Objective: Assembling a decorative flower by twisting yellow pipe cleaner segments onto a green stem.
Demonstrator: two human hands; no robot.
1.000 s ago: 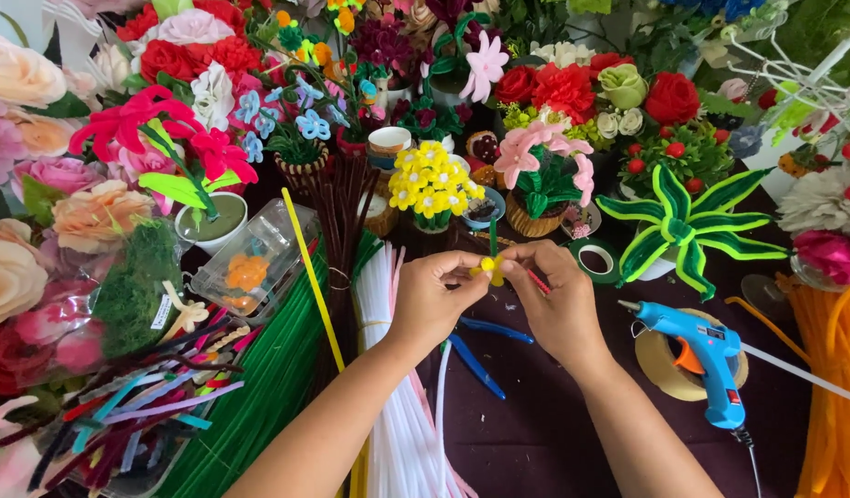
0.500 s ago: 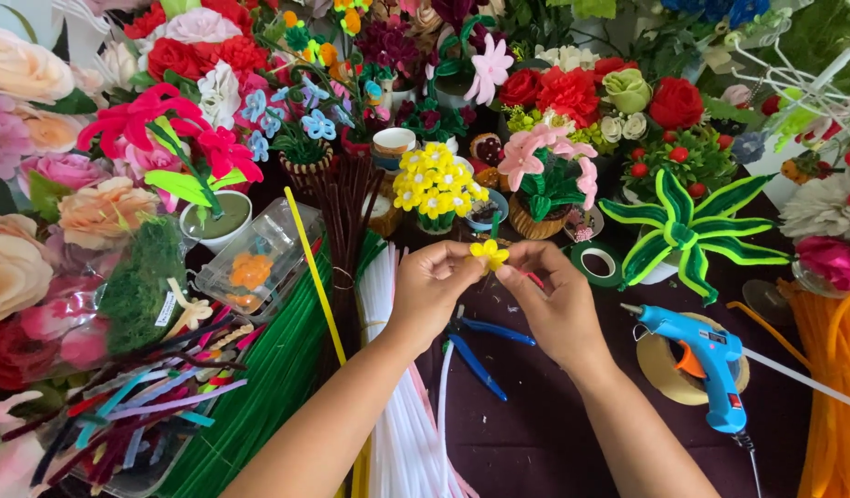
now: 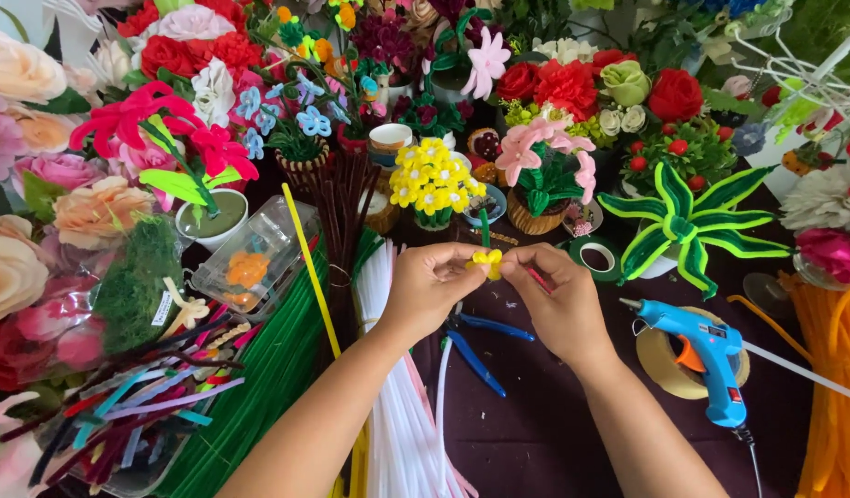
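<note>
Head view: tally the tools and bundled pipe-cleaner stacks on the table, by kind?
Blue glue gun: 1
Blue-handled pliers: 1
Tape rolls, green and tan: 2
Pipe-cleaner stacks, green, white, orange, dark brown: 4
Total: 8

— What's hidden near the small yellow pipe-cleaner flower (image 3: 487,263)?

— Its stem, behind the left hand (image 3: 428,290) and right hand (image 3: 556,304). Below it, the blue-handled pliers (image 3: 480,355) — jaws covered by both hands.

— And the bundle of white pipe cleaners (image 3: 402,406)?

— Cut off by the bottom edge.
</note>
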